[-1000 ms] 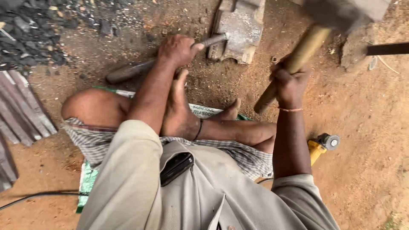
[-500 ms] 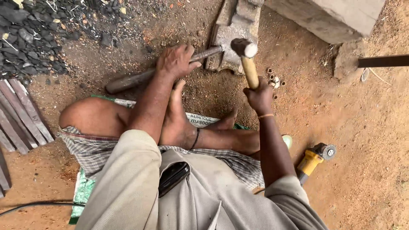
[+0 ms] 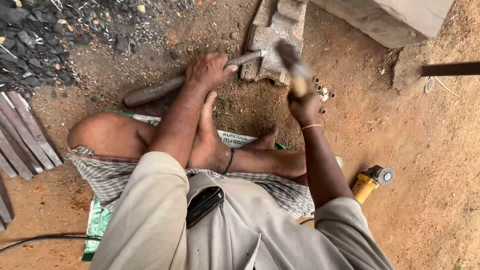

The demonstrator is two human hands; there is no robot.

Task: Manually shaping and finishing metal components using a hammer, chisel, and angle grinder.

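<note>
Reddish-brown dirt floor (image 3: 430, 165) spreading everywhere, dark coal bits (image 3: 45, 35) lying top left. Sitting cross-legged on green mat (image 3: 97, 225). Left hand (image 3: 207, 70), fingers closed tight, gripping long iron rod (image 3: 155, 91), pressing its tip onto grey stone block (image 3: 272, 42). Right hand (image 3: 304, 102), fingers wrapped shut, holding wooden-handled hammer (image 3: 295, 67), blurred, hovering just above block. Yellow angle grinder (image 3: 371, 181) lying on floor beside right elbow. Flat metal strips (image 3: 22, 135) lying at left edge.
</note>
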